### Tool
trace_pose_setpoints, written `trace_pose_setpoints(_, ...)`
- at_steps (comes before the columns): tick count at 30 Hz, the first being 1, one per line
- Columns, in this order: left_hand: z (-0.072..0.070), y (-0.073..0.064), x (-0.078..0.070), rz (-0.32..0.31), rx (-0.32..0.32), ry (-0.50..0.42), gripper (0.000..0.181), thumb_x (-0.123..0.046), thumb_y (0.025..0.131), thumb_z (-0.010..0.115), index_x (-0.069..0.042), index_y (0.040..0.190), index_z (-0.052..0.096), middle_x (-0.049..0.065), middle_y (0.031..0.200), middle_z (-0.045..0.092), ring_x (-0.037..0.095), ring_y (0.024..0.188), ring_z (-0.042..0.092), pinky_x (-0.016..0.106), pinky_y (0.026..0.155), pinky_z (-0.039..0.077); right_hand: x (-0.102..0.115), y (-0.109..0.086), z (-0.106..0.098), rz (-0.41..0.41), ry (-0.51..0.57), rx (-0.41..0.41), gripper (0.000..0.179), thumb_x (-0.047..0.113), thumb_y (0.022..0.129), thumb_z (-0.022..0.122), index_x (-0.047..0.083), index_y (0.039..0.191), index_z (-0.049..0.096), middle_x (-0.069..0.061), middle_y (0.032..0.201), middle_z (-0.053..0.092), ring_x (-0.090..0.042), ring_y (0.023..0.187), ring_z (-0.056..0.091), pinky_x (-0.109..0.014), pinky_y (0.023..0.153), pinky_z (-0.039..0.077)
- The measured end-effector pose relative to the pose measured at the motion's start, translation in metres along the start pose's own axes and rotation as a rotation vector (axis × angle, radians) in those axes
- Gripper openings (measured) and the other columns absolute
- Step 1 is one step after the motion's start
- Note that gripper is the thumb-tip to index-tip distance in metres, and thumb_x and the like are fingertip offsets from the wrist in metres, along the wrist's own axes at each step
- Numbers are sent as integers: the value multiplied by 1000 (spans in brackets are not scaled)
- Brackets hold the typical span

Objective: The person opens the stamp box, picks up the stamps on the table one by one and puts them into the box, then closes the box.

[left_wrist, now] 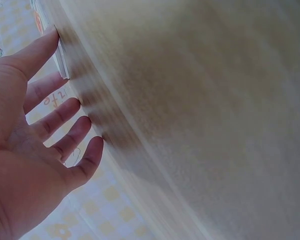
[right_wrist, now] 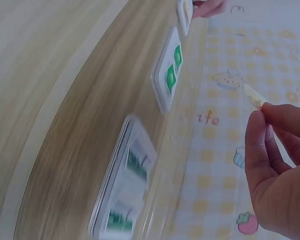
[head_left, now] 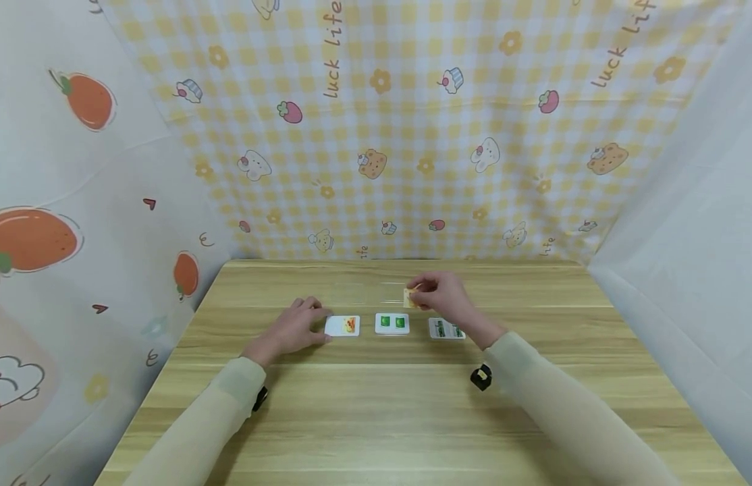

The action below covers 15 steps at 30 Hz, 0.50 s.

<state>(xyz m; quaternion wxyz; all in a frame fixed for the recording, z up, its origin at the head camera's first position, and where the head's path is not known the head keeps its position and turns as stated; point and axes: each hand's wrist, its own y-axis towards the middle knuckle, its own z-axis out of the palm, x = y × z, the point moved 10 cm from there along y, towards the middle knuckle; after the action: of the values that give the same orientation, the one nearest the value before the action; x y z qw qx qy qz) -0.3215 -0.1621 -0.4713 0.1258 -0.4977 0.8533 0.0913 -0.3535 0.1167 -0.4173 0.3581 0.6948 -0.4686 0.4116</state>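
My left hand [head_left: 297, 327] is at the left card stack [head_left: 339, 326], its thumb and index finger set against opposite edges at the stack's left end. An orange and yellow picture shows on the top card. In the left wrist view the other fingers are spread beside the stack. My right hand [head_left: 439, 293] pinches a small yellowish card [right_wrist: 252, 96] between thumb and fingertips, raised above the table beyond the stacks. Its picture is mostly hidden by the fingers. Between the hands lies a middle card stack [head_left: 392, 323] with two green pictures on top.
Under the right forearm lies a right card stack [head_left: 447, 329] with two dark green pictures, partly covered. Faint clear plastic outlines [head_left: 391, 302] show behind the stacks. The wooden table [head_left: 376, 418] meets a yellow checked curtain [head_left: 400, 196] at the back.
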Motion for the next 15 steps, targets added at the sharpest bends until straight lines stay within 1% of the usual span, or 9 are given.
trace_pose_setpoints(2,1,0,0,1,0,-1,59,-42,88,79,-11,136,64,10,129,54,29,110,48,50,89,46,2,5,11,1,6,7,16,7,90,76,4,106,76,-10,86,71,-25,74,69,-38,68,60)
trace_pose_setpoints(7,1,2,1,-5,-6,2,59,-41,87,79,-11,136,64,11,130,54,30,110,47,50,87,46,8,17,40,1,-25,22,11,7,88,77,8,100,77,-6,82,71,-21,71,68,-39,66,60)
trace_pose_setpoints(10,1,2,2,-7,-7,-4,59,-41,87,80,-11,136,64,10,129,54,31,111,47,50,87,46,10,21,58,5,-9,45,11,6,88,76,7,99,76,-7,82,70,-25,73,70,-44,69,60)
trace_pose_setpoints(12,1,2,2,-8,-2,-8,60,-41,87,79,-11,136,64,10,129,54,31,112,47,51,89,46,11,23,71,9,14,69,11,4,88,75,6,99,75,-8,83,70,-30,76,70,-47,71,60)
trace_pose_setpoints(15,2,3,2,-4,2,-12,60,-42,87,79,-11,136,64,10,129,53,32,113,47,52,89,46,14,26,89,8,18,97,11,3,88,75,5,99,74,-9,83,70,-34,77,71,-48,70,59)
